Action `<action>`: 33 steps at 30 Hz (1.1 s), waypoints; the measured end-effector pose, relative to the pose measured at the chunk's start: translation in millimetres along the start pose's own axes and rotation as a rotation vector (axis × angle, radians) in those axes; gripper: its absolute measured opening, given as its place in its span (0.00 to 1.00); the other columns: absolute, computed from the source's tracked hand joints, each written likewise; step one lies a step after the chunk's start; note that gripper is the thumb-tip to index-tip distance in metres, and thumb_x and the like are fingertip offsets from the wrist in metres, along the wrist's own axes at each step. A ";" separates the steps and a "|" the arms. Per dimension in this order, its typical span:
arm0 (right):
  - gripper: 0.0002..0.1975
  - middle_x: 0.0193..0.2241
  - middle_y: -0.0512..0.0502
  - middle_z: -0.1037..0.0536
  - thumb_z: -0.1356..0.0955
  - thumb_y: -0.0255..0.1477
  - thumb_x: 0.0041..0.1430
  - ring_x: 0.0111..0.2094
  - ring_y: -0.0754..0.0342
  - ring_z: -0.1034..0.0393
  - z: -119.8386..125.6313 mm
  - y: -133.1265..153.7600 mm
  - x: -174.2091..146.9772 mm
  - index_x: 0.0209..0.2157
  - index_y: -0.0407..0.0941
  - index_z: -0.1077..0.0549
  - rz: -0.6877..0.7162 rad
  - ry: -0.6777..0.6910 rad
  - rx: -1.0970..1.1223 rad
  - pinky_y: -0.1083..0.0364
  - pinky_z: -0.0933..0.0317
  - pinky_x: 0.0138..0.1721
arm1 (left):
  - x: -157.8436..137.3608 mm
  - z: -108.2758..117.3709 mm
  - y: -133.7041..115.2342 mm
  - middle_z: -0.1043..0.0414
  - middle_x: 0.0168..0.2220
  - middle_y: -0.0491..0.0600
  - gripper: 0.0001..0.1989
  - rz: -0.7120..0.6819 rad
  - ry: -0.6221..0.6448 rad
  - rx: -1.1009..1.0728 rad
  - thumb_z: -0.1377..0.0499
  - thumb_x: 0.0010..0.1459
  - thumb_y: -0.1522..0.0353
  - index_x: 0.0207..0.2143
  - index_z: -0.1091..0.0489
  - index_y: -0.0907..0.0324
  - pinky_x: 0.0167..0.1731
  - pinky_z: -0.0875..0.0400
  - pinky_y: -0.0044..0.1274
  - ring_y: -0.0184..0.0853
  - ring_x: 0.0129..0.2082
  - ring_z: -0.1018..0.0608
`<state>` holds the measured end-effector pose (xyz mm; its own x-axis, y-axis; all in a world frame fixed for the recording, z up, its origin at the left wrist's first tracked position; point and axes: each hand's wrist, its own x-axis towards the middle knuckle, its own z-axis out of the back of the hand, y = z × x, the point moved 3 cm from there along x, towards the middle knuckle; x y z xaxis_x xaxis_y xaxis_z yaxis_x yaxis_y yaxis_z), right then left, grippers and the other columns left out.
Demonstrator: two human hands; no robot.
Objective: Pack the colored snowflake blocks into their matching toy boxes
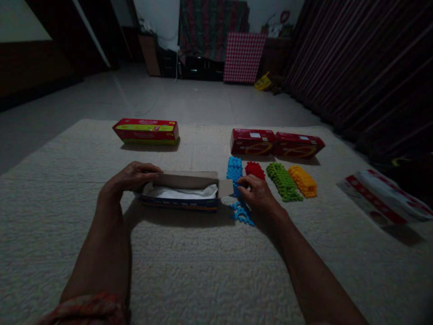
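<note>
A long blue cardboard box (179,205) lies open at the top on the pale quilted cover, with white tissue-like material (182,192) inside. My left hand (133,175) is closed on its left end, the thumb and fingers at the rim. At the right end a grey-brown end flap (225,188) sticks out, and my right hand (255,193) pinches at its dark blue edge. Beside and under that hand lie light blue plastic pieces (241,214), some loose. A light blue stack (234,168) and a red stack (254,169) lie just beyond my right hand, the red one partly hidden.
Green (284,181) and yellow (302,181) stacks lie to the right. Farther back are a red-and-yellow box (147,131) and two dark red boxes (253,141), end to end. A red-and-white package (385,198) lies at the far right, near a dark curtain (352,67).
</note>
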<state>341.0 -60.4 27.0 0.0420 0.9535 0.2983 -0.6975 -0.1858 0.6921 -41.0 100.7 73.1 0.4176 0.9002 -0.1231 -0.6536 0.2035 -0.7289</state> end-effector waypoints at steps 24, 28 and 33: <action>0.11 0.38 0.43 0.16 0.32 0.33 0.58 0.40 0.46 0.22 11.3 3.2 -1.0 0.38 0.47 0.17 -0.152 0.129 0.167 0.48 0.29 0.45 | 9.3 2.2 0.0 0.17 0.31 0.49 0.14 0.021 -0.017 -0.078 0.31 0.43 0.56 0.31 0.16 0.54 0.36 0.25 0.27 0.42 0.35 0.20; 0.12 0.39 0.42 0.16 0.30 0.36 0.57 0.41 0.45 0.22 31.2 2.0 4.3 0.39 0.47 0.17 -0.141 0.002 0.112 0.45 0.28 0.48 | 7.7 1.4 -1.7 0.18 0.30 0.49 0.14 -0.007 -0.033 -0.130 0.31 0.43 0.58 0.31 0.16 0.56 0.34 0.26 0.26 0.40 0.34 0.20; 0.12 0.38 0.44 0.17 0.29 0.37 0.58 0.39 0.47 0.22 56.6 27.3 18.9 0.40 0.46 0.18 -0.099 -0.235 0.065 0.48 0.27 0.42 | 4.9 -1.5 -4.1 0.23 0.23 0.47 0.12 0.033 -0.040 -0.115 0.32 0.47 0.62 0.34 0.17 0.57 0.25 0.31 0.24 0.36 0.26 0.23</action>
<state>363.2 -60.8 88.7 0.2777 0.8881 0.3664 -0.6346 -0.1167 0.7640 -35.3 103.7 74.5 0.3702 0.9208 -0.1228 -0.5889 0.1304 -0.7976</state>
